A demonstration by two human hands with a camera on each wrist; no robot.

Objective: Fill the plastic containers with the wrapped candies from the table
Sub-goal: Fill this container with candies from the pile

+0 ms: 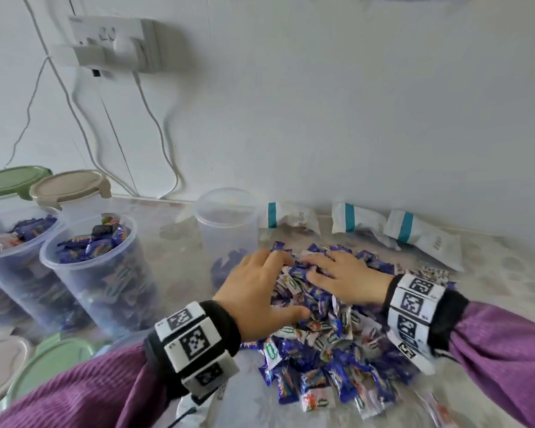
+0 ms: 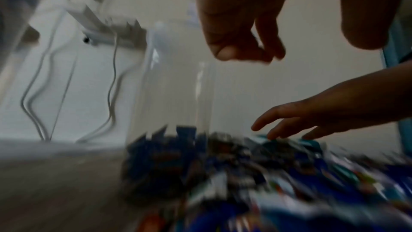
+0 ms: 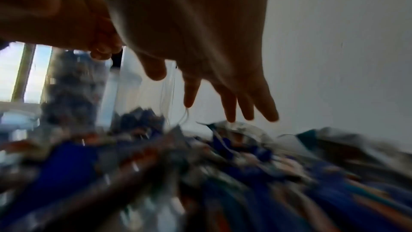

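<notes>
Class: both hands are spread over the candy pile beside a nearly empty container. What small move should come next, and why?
Probably close both hands, left hand and right hand, around a scoop of wrapped candies, because the open container behind the pile holds only a few.

Purple ribbed sleeves (image 1: 84, 393), black cuffs — white coded wristbands (image 1: 195, 338)

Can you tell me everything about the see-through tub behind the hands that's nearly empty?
The clear plastic container is a tall round tub, see-through and slightly cloudy, standing upright with no lid on. Only a small layer of blue wrapped candies lies at its bottom. It stands on the table near the wall, at the far left edge of the candy pile, just beyond the left hand. In the head view no hand touches it.
</notes>
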